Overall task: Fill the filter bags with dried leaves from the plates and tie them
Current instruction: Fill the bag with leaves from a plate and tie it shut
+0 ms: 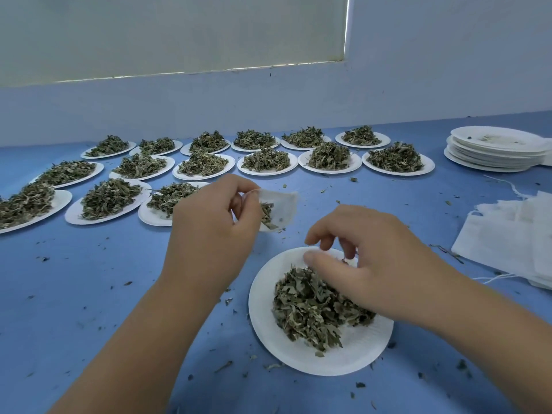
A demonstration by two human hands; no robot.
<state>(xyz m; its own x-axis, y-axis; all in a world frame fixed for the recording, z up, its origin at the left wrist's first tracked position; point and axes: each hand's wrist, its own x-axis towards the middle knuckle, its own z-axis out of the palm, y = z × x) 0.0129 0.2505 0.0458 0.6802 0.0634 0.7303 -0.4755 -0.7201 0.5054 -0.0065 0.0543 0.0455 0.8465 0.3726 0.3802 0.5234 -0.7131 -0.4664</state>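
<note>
My left hand (209, 228) pinches a small white filter bag (279, 209) by its open mouth, above the blue table. A few dried leaves show inside the bag. My right hand (367, 261) hovers over the near white plate (352, 351), fingers curled down onto the pile of dried leaves (310, 309). A few bits of leaf sit between its fingertips.
Several white plates heaped with dried leaves (203, 164) stand in rows across the far table. A stack of emptied plates (495, 150) is at the far right. A pile of flat white filter bags (513, 237) with strings lies at the right edge. Leaf crumbs litter the blue table (89, 294).
</note>
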